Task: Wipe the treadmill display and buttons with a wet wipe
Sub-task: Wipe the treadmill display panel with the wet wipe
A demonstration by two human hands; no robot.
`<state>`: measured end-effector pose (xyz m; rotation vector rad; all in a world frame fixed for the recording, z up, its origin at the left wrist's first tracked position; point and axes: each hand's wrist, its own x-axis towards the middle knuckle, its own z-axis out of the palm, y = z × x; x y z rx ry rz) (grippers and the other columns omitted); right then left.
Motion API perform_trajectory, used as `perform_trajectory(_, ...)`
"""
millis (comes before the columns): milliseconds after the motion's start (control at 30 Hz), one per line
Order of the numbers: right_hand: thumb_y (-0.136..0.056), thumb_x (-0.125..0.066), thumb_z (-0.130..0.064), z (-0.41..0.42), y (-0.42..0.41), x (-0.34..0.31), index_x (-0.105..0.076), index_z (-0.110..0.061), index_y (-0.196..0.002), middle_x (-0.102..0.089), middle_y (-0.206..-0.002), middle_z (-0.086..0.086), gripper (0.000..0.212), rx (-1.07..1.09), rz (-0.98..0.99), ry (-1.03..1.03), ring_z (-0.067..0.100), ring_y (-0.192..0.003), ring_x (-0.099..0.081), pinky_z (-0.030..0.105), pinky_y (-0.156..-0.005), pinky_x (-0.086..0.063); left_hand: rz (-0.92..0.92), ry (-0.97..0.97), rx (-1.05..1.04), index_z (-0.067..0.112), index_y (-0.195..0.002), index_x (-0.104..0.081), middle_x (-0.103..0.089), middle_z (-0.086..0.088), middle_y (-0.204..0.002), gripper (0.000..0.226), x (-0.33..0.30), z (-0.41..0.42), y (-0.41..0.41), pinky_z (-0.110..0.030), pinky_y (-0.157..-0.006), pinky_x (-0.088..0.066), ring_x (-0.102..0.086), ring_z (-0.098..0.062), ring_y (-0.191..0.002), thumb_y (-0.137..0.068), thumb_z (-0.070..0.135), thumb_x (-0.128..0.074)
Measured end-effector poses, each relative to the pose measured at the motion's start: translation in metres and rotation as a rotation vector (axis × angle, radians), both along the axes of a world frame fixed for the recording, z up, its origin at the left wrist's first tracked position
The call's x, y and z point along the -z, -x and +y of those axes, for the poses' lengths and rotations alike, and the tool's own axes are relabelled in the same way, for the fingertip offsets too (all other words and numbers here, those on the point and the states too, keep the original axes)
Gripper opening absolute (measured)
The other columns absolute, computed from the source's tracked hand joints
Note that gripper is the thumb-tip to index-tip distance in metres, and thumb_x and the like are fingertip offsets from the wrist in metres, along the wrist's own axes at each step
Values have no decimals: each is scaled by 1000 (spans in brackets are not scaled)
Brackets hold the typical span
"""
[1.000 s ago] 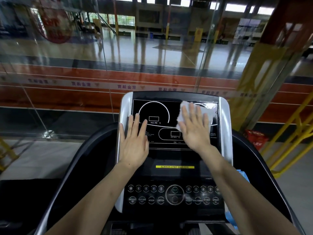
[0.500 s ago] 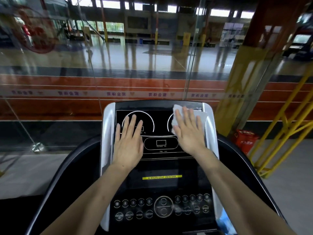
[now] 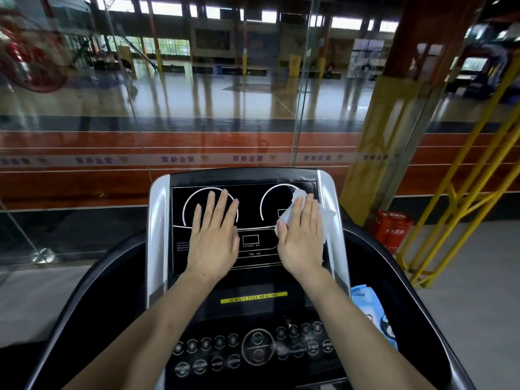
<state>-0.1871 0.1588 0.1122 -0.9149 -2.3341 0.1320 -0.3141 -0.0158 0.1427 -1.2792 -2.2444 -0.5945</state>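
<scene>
Your right hand (image 3: 302, 237) presses the wet wipe (image 3: 326, 218) flat at the display's (image 3: 253, 204) three o'clock; your left hand (image 3: 215, 237), flat and empty, risks smudging the glass.

two hands (image 3: 214, 243) (image 3: 303, 240), one wet wipe (image 3: 327, 220), one display (image 3: 251, 205), one red crate (image 3: 390, 229).

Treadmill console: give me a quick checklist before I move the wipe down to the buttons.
1. White wet wipe pinned under the right hand: ok, flat fingers press it on the right dial.
2. Left hand off the black display panel: not ok, it rests flat on the left dial.
3. Display wiped all over: cannot tell.
4. Round black buttons free of hands: ok.
5. Blue wipes pack close by: ok, beside the right forearm.
</scene>
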Motion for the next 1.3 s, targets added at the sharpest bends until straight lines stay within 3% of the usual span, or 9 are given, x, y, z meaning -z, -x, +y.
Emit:
perform_trajectory(333,-108,-20,-44,30,20,-26,-6,-1,-164,0,-173,21,72,-27,-21,-37,33,-161,2,47,-131,-6,1,-4,21,18,-161,-29,-11,-6,-175,60,-1,3,-3,-53,-130,-9,1,-26,-162,-103,24,-45)
perform_trajectory(500,-111,-18,-44,13,-29,18,3,-13,-166,10,-174,13,66,-175,-114,-111,27,-160,15,43,-130,8,-16,14,21,18,-161,-29,-9,-6,-175,62,9,-10,0,-54,-130,-11,2,-26,-162,-102,21,-47)
perform_trajectory(700,-111,-17,-47,-30,-13,18,20,-23,-163,32,-169,10,68,-204,-242,-18,30,-154,34,53,-125,17,21,52,19,18,-159,-32,-10,-8,-174,61,20,-27,0,-56,-129,-12,2,-27,-162,-101,21,-50)
perform_trajectory(867,-111,-18,-48,-57,6,12,14,-28,-165,30,-170,2,66,-390,-335,-168,24,-154,34,52,-126,16,16,66,-9,17,-159,-31,-9,-9,-174,60,28,-34,-5,-54,-130,-10,3,-27,-162,-102,20,-50)
perform_trajectory(1033,-114,-22,-44,11,-37,13,12,-26,-165,25,-171,4,64,-218,-210,-48,21,-156,29,51,-129,6,6,74,19,17,-158,-32,-8,-10,-174,60,30,-35,-15,-56,-129,-13,2,-28,-162,-101,20,-50)
perform_trajectory(1167,-112,-19,-45,-8,-40,35,5,-16,-166,14,-174,12,67,-136,-123,-50,27,-159,19,48,-130,2,-12,63,25,16,-159,-33,-8,-9,-175,60,31,-41,-19,-56,-129,-13,4,-27,-162,-101,19,-49)
perform_trajectory(1300,-111,-18,-40,-33,-55,56,0,-13,-167,9,-175,8,64,-109,-65,40,20,-161,13,41,-131,-1,-28,61,10,16,-158,-35,-9,-9,-174,58,33,-54,-14,-55,-129,-13,2,-28,-162,-101,19,-48)
